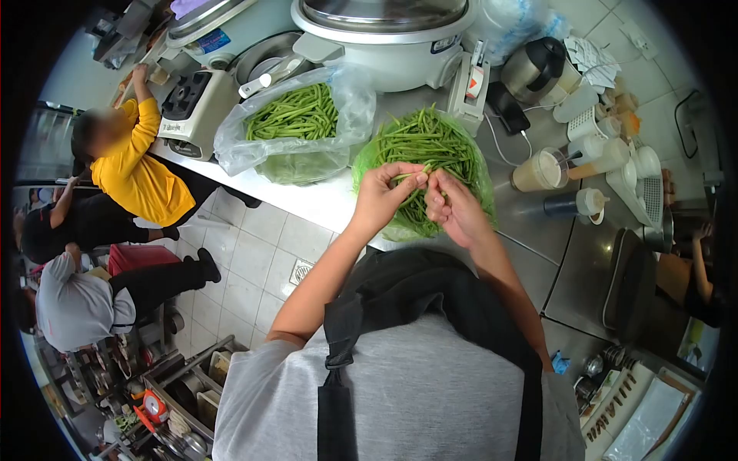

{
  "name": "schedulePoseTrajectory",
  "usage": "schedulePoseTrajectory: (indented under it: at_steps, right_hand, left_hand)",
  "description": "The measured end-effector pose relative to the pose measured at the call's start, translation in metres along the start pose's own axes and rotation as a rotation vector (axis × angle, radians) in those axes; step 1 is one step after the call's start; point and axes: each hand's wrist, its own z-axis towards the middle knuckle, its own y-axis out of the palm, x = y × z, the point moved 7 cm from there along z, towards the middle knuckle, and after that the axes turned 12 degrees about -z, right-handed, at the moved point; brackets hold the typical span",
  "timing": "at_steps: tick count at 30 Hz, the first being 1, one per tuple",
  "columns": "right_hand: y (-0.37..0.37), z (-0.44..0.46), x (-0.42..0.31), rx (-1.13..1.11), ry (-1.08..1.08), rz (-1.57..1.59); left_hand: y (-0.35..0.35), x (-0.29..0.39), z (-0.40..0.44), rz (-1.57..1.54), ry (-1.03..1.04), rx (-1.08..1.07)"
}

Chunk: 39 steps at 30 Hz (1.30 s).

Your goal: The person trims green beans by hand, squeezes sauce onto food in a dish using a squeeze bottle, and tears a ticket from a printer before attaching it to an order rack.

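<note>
Both my hands meet over a green plastic bag (482, 173) full of long green beans (427, 138). My left hand (384, 192) pinches a green bean between thumb and fingers. Close beside it, my right hand (459, 206) has its fingers curled, pinching at the same bean. To the left, a clear plastic bag (231, 146) lies open with more green beans (292, 115) in it.
Behind the bags stand a large rice cooker (377, 54), a steel kettle (530, 69) and a burner (188, 107). A phone (507, 107), a container (540, 170) and bottles (573, 203) are at the right. People, one in a yellow top (142, 173), stand left.
</note>
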Motion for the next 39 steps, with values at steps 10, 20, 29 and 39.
schedulePoseTrajectory:
  at_steps: [10,20,29,39]
  right_hand:
    - [-0.055,-0.012,0.040,0.077,0.178,-0.156]
    - [-0.029,0.002,-0.011,0.345,-0.330,-1.680]
    - [-0.027,0.006,-0.020,0.326,-0.522,-1.722]
    - [-0.007,-0.022,-0.068,0.345,-0.500,-1.639]
  left_hand:
    - [-0.130,0.136,0.027,0.771,0.336,0.604]
    - [-0.069,0.119,-0.015,1.315,0.388,0.420]
    - [0.004,-0.019,-0.003,1.332,0.290,-0.037]
    - [0.018,0.012,-0.001,1.091,0.494,-0.070]
